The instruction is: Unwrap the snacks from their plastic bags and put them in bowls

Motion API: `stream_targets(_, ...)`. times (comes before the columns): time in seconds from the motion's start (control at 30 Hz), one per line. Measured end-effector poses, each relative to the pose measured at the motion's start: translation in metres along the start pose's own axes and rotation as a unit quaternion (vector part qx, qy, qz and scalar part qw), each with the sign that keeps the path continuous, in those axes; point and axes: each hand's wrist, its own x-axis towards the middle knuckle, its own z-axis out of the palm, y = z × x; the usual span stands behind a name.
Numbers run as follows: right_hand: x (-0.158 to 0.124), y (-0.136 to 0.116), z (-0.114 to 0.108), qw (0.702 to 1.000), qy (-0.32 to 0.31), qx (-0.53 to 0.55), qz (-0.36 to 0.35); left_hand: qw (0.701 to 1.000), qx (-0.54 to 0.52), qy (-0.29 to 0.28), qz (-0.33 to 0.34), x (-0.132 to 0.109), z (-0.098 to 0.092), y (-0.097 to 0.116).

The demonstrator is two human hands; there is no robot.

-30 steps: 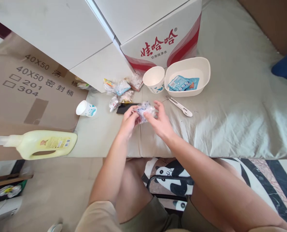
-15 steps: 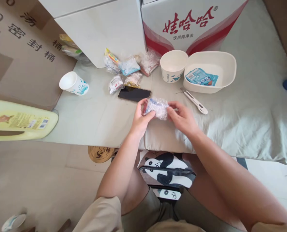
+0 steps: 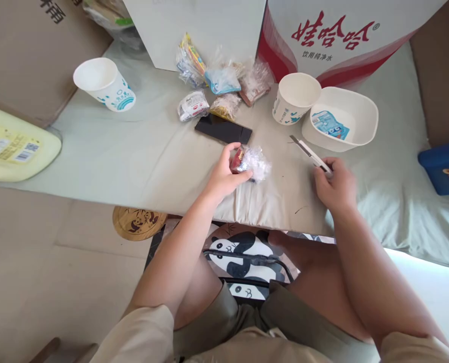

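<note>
In my left hand (image 3: 228, 174) is a small packet (image 3: 253, 164) wrapped in crinkled clear plastic, red at its left end, gripped between thumb and fingers just above the cloth. My right hand (image 3: 337, 185) is closed on the near end of a white utility knife (image 3: 311, 154), whose tip points up and left toward the paper bowl. Behind my left hand lies a black phone (image 3: 223, 129). Several other plastic-wrapped packets (image 3: 224, 80) are heaped beyond the phone, a white one (image 3: 193, 106) among them.
A paper bowl (image 3: 297, 96) stands beside a white oval tub (image 3: 368, 121) holding blue packets (image 3: 329, 125). A paper cup (image 3: 107, 83) and a yellow jug (image 3: 16, 143) are at left. Cartons (image 3: 334, 40) line the back. A blue box (image 3: 446, 166) sits at right.
My right hand has let go of the wrapped packet, moved right and taken hold of the utility knife. My left hand keeps the packet. The camera view has shifted.
</note>
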Motion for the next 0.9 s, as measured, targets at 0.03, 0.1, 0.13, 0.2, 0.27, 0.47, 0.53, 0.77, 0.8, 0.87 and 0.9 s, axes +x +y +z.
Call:
stream_targets(0.03,-0.005,-0.012,0.0,0.999,-0.01,0.03,-0.006,1.0,0.006,-0.01,0.002,0.001,0.0,-0.001)
stream_targets(0.1,-0.014,-0.035,0.001,0.995,-0.037,0.077,-0.05,1.0,0.011,-0.018,0.001,0.003,0.001,-0.003)
stream_targets(0.13,-0.017,-0.043,0.001,0.991,-0.057,0.089,-0.083,1.0,0.009,-0.017,0.0,0.004,0.001,-0.003)
stream_targets(0.2,-0.019,-0.048,0.001,0.981,-0.104,0.088,-0.139,1.0,0.0,-0.005,-0.002,0.007,0.001,-0.002)
stream_targets(0.27,-0.015,-0.04,-0.003,0.974,-0.135,0.065,-0.17,1.0,-0.008,0.02,-0.006,0.009,-0.002,-0.001)
stream_targets(0.47,0.0,0.012,-0.017,0.99,-0.009,-0.039,-0.134,0.992,0.099,0.064,0.053,0.004,-0.013,0.0)
stream_targets(0.53,-0.001,0.015,-0.015,0.988,0.038,-0.041,-0.147,0.972,0.182,0.075,0.125,0.001,-0.014,0.001)
stream_targets(0.77,-0.02,-0.028,0.009,0.972,-0.037,0.091,-0.215,0.99,0.101,0.034,0.093,-0.002,-0.001,0.005)
stream_targets(0.8,-0.021,-0.033,0.012,0.966,-0.061,0.121,-0.221,0.997,0.036,0.025,0.065,-0.002,0.001,0.006)
stream_targets(0.87,-0.024,-0.039,0.018,0.951,-0.099,0.19,-0.222,0.997,-0.073,0.007,0.013,-0.003,0.003,0.01)
stream_targets(0.9,-0.024,-0.04,0.019,0.943,-0.117,0.223,-0.216,0.994,-0.11,0.005,-0.005,-0.004,0.004,0.012)
